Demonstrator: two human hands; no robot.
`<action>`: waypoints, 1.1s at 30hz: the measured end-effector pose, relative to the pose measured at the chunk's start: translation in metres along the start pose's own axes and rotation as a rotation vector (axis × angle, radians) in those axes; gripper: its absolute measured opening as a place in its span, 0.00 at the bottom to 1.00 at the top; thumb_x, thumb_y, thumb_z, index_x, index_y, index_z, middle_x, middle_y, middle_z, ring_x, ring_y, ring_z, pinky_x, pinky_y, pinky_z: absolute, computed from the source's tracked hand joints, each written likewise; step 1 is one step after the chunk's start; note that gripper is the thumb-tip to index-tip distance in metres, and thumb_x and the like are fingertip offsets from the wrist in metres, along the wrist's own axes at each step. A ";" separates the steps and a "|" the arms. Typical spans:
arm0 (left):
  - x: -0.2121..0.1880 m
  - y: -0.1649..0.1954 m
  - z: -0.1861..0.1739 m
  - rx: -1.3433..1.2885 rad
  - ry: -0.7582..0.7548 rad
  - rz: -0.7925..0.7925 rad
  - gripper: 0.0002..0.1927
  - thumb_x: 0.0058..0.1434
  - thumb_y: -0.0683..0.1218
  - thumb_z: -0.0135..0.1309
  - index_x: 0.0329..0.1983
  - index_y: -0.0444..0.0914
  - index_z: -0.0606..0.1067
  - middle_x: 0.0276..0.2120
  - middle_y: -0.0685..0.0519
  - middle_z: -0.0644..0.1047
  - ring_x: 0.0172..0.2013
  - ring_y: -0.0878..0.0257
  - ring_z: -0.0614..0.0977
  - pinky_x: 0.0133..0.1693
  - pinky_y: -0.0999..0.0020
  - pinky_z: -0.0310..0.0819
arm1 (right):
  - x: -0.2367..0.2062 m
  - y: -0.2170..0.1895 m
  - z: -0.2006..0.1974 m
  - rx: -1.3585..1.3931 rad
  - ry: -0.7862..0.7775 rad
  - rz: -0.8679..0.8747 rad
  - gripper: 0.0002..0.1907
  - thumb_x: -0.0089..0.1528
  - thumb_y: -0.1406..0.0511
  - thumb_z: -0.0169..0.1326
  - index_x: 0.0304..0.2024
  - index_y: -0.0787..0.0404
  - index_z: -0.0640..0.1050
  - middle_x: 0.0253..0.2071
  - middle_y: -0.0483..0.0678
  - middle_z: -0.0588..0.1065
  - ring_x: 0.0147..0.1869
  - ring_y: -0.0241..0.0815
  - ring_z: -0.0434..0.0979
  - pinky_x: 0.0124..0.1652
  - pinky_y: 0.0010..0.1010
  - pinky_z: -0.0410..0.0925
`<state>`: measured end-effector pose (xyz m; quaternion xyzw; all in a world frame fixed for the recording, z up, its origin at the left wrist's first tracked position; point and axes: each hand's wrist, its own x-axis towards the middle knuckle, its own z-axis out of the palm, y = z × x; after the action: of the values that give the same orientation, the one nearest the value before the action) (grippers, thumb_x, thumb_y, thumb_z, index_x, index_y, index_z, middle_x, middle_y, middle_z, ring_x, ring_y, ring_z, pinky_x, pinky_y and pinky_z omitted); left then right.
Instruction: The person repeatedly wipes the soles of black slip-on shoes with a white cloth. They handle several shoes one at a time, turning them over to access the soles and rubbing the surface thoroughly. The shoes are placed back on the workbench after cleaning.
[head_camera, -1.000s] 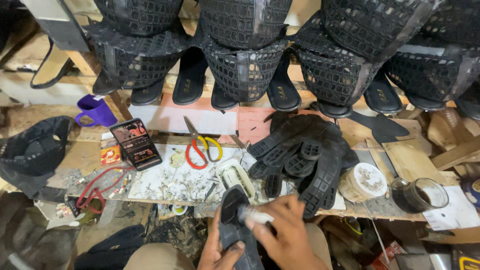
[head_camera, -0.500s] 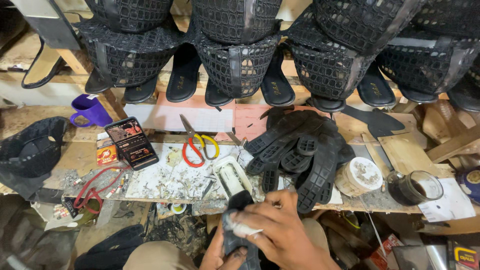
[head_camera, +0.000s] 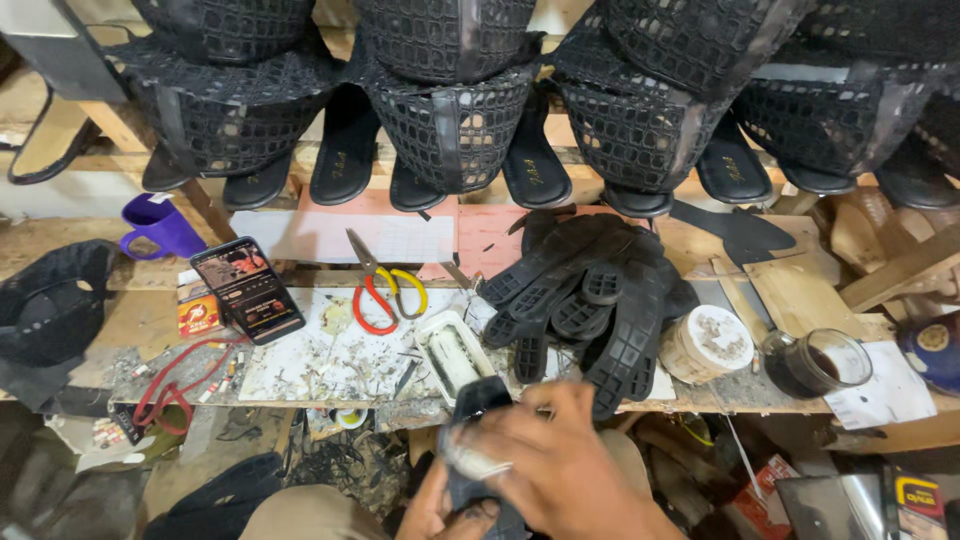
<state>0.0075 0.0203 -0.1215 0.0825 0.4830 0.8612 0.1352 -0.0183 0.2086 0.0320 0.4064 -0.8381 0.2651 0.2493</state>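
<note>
Our right hand (head_camera: 560, 465) lies over a black sole (head_camera: 478, 400) at the bottom of the view, with the fingers curled around a small pale pad (head_camera: 470, 462) that we press on the sole's face. This hand is closed on the pad, so that the pad can be rubbed along the surface. Our left hand (head_camera: 445, 512) is under the sole, and only the thumb and a part of the palm show; it grips the sole from below to keep it steady. We hold the sole over our lap, just in front of the bench (head_camera: 120, 330) edge and not on it, because the bench top is crowded.

Just behind the sole stands a small white tray (head_camera: 452, 352), near enough to reach without stretching. To its left lie scissors (head_camera: 385, 290) with red and yellow handles, and further left a phone (head_camera: 248, 290) with its screen lit, turned toward us so we can look at it. A pile of black soles (head_camera: 590, 295) waits to the right of the tray, and beside it a round white tub (head_camera: 710, 343) and a glass mug (head_camera: 815, 362) with dark liquid. A purple cup (head_camera: 160, 228) stands at the left. On the rack (head_camera: 300, 150) behind, sandals (head_camera: 445, 130) with black woven uppers are placed in a row, out of the way of the work.
</note>
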 end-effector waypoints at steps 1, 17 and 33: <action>-0.001 -0.002 -0.003 -0.004 -0.005 0.018 0.46 0.56 0.34 0.54 0.77 0.39 0.49 0.64 0.46 0.71 0.63 0.59 0.74 0.63 0.63 0.64 | 0.000 0.000 0.000 0.019 -0.036 0.018 0.20 0.55 0.62 0.63 0.51 0.50 0.82 0.44 0.39 0.78 0.52 0.48 0.67 0.52 0.45 0.55; -0.005 0.038 0.019 -0.237 -0.401 0.061 0.44 0.68 0.56 0.45 0.79 0.39 0.39 0.75 0.43 0.55 0.68 0.55 0.72 0.61 0.44 0.77 | -0.003 0.011 -0.005 0.206 0.157 0.410 0.12 0.58 0.65 0.63 0.45 0.55 0.84 0.45 0.40 0.82 0.48 0.44 0.69 0.50 0.34 0.62; -0.004 0.018 0.013 -0.417 0.046 -0.255 0.52 0.57 0.80 0.20 0.76 0.47 0.58 0.54 0.49 0.80 0.34 0.60 0.82 0.35 0.69 0.79 | -0.025 0.002 0.009 0.375 0.004 0.194 0.14 0.58 0.64 0.66 0.47 0.56 0.84 0.41 0.42 0.82 0.48 0.44 0.70 0.54 0.35 0.61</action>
<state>0.0123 0.0203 -0.0995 -0.0283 0.3042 0.9199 0.2459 -0.0082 0.2181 0.0090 0.3625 -0.8088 0.4402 0.1441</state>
